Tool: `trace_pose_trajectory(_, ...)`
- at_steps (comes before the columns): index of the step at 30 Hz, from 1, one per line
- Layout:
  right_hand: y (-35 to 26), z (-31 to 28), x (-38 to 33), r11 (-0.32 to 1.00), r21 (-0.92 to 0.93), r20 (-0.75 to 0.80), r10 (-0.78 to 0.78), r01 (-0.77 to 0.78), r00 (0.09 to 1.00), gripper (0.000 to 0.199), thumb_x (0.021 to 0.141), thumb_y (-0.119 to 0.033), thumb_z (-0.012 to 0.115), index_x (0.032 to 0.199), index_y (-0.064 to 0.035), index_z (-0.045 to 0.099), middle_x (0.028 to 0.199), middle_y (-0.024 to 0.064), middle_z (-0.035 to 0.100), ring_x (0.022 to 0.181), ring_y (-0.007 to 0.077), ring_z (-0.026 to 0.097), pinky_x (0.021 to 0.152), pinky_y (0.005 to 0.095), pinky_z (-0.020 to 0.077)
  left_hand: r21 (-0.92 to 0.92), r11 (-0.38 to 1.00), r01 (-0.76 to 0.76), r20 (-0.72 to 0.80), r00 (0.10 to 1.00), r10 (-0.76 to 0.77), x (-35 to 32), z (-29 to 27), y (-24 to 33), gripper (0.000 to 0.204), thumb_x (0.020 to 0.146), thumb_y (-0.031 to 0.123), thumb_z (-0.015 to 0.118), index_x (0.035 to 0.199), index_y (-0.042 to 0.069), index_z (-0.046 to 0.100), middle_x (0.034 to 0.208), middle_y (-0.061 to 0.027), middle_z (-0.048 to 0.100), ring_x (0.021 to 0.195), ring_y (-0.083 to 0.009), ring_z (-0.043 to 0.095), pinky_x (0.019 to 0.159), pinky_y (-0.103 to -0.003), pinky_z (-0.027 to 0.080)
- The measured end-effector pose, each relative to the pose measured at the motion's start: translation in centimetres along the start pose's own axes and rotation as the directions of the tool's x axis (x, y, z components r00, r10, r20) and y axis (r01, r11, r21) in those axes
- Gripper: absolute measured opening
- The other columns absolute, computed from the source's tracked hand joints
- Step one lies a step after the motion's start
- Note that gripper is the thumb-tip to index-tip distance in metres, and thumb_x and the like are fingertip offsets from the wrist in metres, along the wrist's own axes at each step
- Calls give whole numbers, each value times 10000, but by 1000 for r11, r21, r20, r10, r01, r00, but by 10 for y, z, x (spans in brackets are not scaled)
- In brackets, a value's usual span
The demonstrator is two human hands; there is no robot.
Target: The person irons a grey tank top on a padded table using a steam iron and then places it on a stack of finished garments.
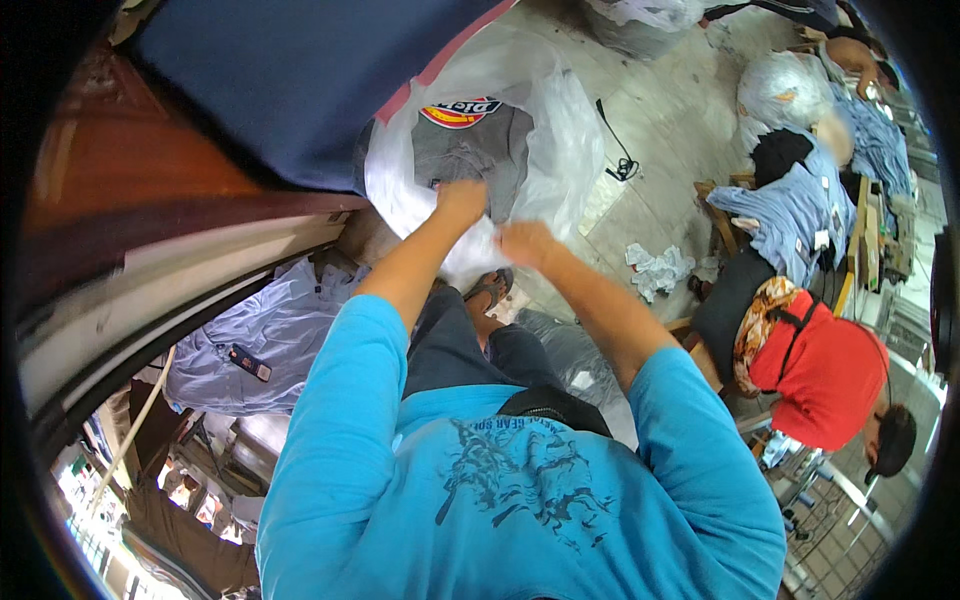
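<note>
A large white see-through plastic bag (562,130) stands with its mouth open in front of me. Dark grey cloth (480,155) lies inside it, with a bright oval logo at the far side. My left hand (462,203) is closed at the near rim, its fingers curled over the plastic just above the grey cloth. To its right and a little nearer, my right hand (527,245) is closed on the same rim, slightly blurred. Plastic stretches between the two hands. The fingertips of both hands are partly hidden.
A dark blue padded surface (260,90) rises at the far left. Light blue shirts (265,325) lie on the left. A person in red (825,370) sits at right beside piled blue garments (790,220). Black cord (622,165) and scraps (660,270) lie on the floor.
</note>
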State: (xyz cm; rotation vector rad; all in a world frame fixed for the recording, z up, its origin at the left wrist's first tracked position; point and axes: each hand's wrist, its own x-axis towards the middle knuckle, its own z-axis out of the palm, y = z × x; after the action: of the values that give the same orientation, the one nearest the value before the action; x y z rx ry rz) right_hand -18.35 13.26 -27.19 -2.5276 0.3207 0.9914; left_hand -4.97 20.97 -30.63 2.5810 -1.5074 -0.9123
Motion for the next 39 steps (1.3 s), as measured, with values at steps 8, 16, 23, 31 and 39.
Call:
trace_pose_trajectory(8, 31, 8, 73, 858, 513, -328, 156, 37, 932, 314, 866, -265, 472, 951, 9, 598, 867, 239, 619, 866, 396, 594, 751, 441, 465, -210, 848, 487, 244, 866, -436, 71, 46, -18, 303, 809, 287, 555, 929, 34, 671, 1029, -164, 643, 986, -267, 612, 763, -344, 487)
trace_pose_trajectory(16, 68, 2, 100, 182, 982, -126, 466, 44, 876, 231, 901, -218, 463, 1029, -54, 563, 912, 48, 594, 786, 148, 579, 637, 300, 465, -851, -321, 415, 516, 772, -371, 151, 163, 25, 461, 838, 412, 505, 975, -18, 602, 1052, -245, 586, 920, -380, 589, 762, -455, 466)
trace_pose_trajectory(23, 95, -101, 21, -99, 953, -140, 695, 287, 706, 220, 915, -210, 444, 1054, -72, 545, 982, 43, 550, 896, 131, 544, 691, 272, 461, -682, 526, -508, -395, 861, 319, 44, -117, 104, 356, 835, 373, 553, 692, 48, 566, 766, -185, 524, 705, -332, 518, 624, -433, 385)
trace_pose_trajectory(31, 153, -372, -63, 113, 821, -561, 340, 560, 755, 208, 893, -225, 466, 1015, -75, 544, 942, 33, 534, 875, 126, 533, 712, 275, 453, -828, -160, -537, -351, 274, 896, 2, -378, 129, 378, 891, 357, 515, 946, -8, 598, 917, -139, 552, 874, -270, 550, 758, -369, 428)
trace_pose_trajectory(39, 238, -643, -20, 133, 532, -846, 35, 836, 532, 200, 870, -239, 488, 976, -79, 543, 902, 23, 518, 854, 121, 522, 732, 277, 446, -655, -683, -324, -299, 941, -159, 130, -423, 143, 630, 888, 429, 489, 1377, 85, 290, 1433, -73, 276, 1288, -210, 285, 1061, -386, 235)
